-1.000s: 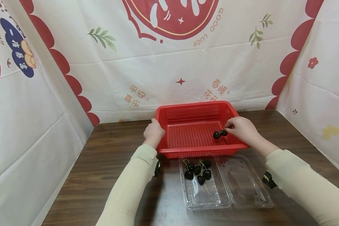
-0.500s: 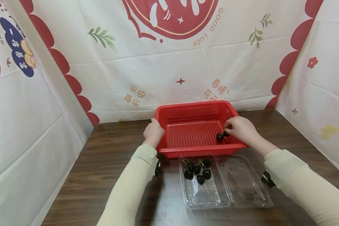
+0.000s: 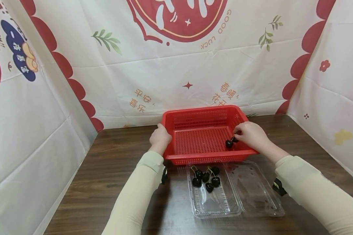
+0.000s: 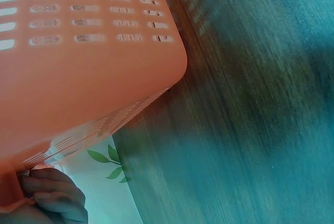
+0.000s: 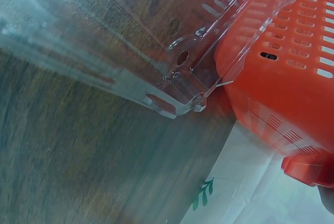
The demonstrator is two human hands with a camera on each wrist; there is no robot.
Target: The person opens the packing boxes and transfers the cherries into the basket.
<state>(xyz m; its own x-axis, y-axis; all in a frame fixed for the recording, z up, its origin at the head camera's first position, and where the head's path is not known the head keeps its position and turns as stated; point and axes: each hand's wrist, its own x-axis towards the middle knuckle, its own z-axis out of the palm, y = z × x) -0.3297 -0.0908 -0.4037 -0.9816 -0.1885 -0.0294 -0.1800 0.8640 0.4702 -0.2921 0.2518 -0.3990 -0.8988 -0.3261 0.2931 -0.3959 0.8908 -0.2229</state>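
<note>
Pinching two cherries [image 3: 229, 144] inside the red basket [image 3: 200, 155], right hand [image 3: 253, 134]; left hand [image 3: 160, 138] gripping its left end.
Just before the basket sit a clear container [image 3: 206, 202], more cherries [image 3: 206, 177] inside, and its open lid [image 3: 256, 191]; only the left wrist view shows fingers [image 4: 57, 188] curled at the basket's edge.

Two dark, glossy cherries [image 3: 229, 144] showed just below the right hand [image 3: 251, 134]. The upright, perforated red basket [image 3: 206, 154] touched the left hand [image 3: 160, 138].

The bare left hand [image 3: 160, 138] curls round the left rim of the red perforated plastic basket [image 3: 207, 155]; the bare right hand [image 3: 251, 135] pinches over its right end; both cream-sleeved forearms [image 3: 132, 197] slant toward it.
</note>
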